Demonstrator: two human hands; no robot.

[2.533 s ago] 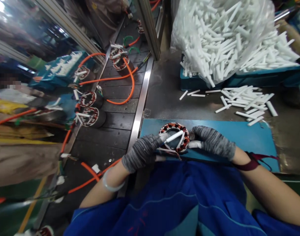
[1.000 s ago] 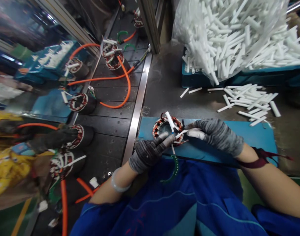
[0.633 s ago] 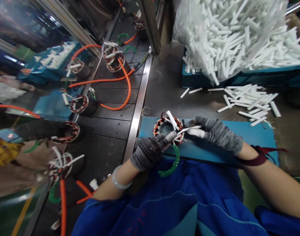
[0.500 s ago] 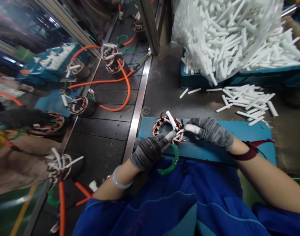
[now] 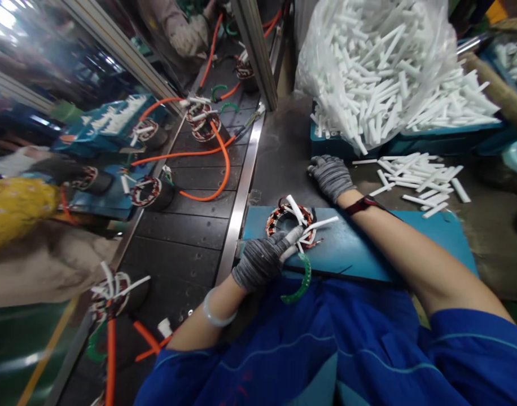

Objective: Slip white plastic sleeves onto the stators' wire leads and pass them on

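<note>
On the blue board [image 5: 389,242] — wound ring [image 5: 275,216] in grasp of left hand [image 5: 262,260] — right hand [image 5: 331,176] (fingers curled, hold unclear) past edge.

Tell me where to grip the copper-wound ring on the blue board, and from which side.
Best, I'd judge, to pinch the left rim of the copper-wound ring, coming from the left: that arc carries no white sleeves, and the open middle should give room inside. The near-right rim looks worse: white sleeves cross it and the left hand reaches there.
</note>
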